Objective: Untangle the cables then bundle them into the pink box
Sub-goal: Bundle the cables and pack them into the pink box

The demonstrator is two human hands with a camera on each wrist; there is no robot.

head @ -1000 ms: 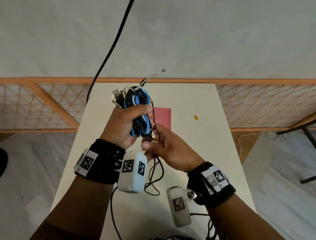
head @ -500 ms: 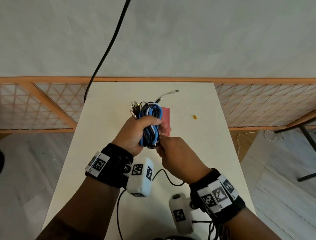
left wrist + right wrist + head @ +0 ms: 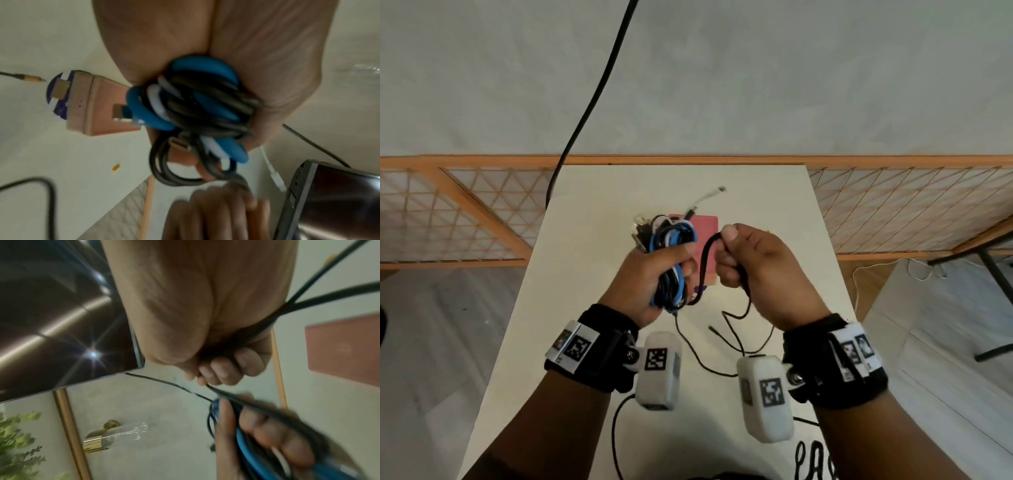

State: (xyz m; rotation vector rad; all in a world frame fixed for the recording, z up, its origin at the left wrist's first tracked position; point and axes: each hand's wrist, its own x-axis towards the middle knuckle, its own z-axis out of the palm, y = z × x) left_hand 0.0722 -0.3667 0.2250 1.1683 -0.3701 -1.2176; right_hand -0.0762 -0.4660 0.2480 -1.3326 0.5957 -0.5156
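My left hand (image 3: 654, 277) grips a coiled bundle of blue, black and white cables (image 3: 671, 246) above the table, with plug ends sticking out at the top; the same cable bundle (image 3: 197, 113) fills the left wrist view. My right hand (image 3: 750, 263) holds a loose black cable (image 3: 707, 260) that runs from the bundle's lower end up through its curled fingers (image 3: 226, 369). The rest of that cable trails down onto the table. The pink box (image 3: 705, 233) lies closed on the table just behind both hands, also seen as the pink box (image 3: 98, 104) in the left wrist view.
The white table (image 3: 599, 342) is narrow, with floor dropping off on both sides. A small yellow bit (image 3: 115, 167) lies near the box. A thick black cord (image 3: 592, 102) hangs at the far left edge. More black cable (image 3: 815, 462) lies at the near edge.
My right hand has moved from under the bundle to the right and up, drawing a black cable out to the side. The left hand with the bundle stays about where it was.
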